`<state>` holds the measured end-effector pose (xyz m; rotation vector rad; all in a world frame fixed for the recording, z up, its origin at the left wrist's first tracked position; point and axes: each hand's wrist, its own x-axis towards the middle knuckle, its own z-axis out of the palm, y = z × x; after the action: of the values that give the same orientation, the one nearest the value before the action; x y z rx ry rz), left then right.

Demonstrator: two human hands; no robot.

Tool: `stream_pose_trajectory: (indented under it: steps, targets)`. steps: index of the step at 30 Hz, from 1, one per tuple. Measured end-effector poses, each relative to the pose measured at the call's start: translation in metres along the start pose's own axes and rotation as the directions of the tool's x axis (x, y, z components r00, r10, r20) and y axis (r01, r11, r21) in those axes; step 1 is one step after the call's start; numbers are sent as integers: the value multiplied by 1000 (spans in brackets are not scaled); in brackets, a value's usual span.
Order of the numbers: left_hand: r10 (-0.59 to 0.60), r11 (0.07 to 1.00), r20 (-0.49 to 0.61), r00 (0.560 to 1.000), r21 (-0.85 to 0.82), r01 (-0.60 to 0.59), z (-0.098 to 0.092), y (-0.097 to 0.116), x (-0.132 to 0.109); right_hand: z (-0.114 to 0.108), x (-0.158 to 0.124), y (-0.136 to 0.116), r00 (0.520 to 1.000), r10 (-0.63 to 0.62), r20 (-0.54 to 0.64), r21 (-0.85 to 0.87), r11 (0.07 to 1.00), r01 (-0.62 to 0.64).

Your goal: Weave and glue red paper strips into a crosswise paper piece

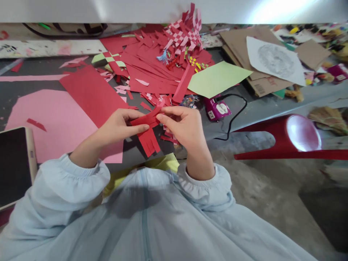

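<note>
Between my two hands, just above the table's near edge, is a piece of red paper cut into strips [148, 140]. Its slit end hangs down, and other strips cross over it at the top. My left hand [121, 123] pinches the left part of the paper between thumb and fingers. At the upper right part, my right hand [185, 123] pinches a strip with thumb and forefinger. Behind the hands lie small red and pink paper scraps. A red sheet [89, 94] and a large pink sheet [51, 119] lie flat to the left.
Red cut paper [154, 72] with woven pink-and-red pieces [179, 36] is heaped at the back. A light green sheet [219, 78], a purple box [217, 108] with a black cable, and cardboard [252, 54] are to the right. A tablet [16, 163] lies left; a red plastic stool [277, 137] stands right.
</note>
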<state>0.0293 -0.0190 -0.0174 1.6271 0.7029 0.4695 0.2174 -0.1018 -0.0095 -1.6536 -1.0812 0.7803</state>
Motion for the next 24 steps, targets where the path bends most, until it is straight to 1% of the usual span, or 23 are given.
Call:
stream_pose_trajectory:
  steps: [3,5,8,10,13,16,20,22,24]
  targets:
    - [-8,1000,27,1000,-13,8,0,0,0,1,0,-1,998,-36,57,-36,999,38]
    - [-7,1000,41,999,-27,8,0,0,0,0,1,-1,995,-92,47,-73,993,95]
    - [-12,999,60,998,-39,15,-1,0,-1,-3,4,1,986,-160,-46,-130,980,153]
    - [-12,999,76,997,-52,16,-2,1,0,-8,6,3,975,-184,-124,-163,973,162]
    - [-4,997,76,997,-71,9,-2,4,1,-16,10,6,954,-217,-208,-185,966,180]
    - [12,998,63,998,-60,-9,-2,6,1,-24,14,8,938,-234,-256,-170,966,195]
    - [-7,999,78,997,-33,10,-2,5,1,-31,17,11,933,-230,-275,-121,971,204]
    - [-21,999,80,997,-24,23,-3,3,1,-33,17,12,941,-216,-261,-73,976,203]
    - [-22,999,82,996,-29,25,-3,3,1,-33,16,13,963,-187,-193,5,981,192]
